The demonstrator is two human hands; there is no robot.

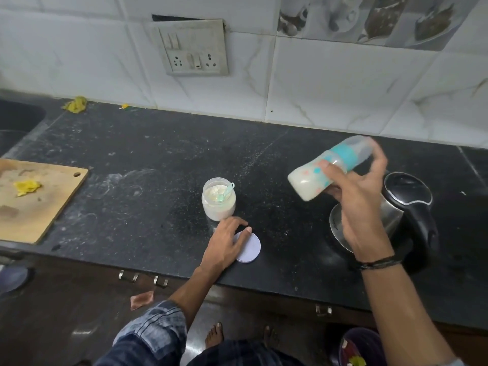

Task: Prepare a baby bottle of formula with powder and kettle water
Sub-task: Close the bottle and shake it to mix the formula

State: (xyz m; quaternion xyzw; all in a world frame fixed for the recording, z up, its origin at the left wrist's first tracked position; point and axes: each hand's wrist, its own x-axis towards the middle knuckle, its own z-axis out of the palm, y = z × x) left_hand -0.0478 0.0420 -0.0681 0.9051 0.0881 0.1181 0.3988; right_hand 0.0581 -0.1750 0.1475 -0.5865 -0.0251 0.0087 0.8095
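The right hand (356, 199) grips the baby bottle (314, 179) round its middle, in the air above the kettle (408, 204). The bottle's long axis slants, with its capped end up and to the right and its milky base down and to the left. The left hand (227, 245) rests with loosely spread fingers on the lilac lid (252, 247) lying on the desk (158, 159), beside the open powder jar (218, 204).

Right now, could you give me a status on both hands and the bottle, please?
Right hand grips bottle, tilted, milky. Left hand on loose lid; powder jar open. Kettle close by.
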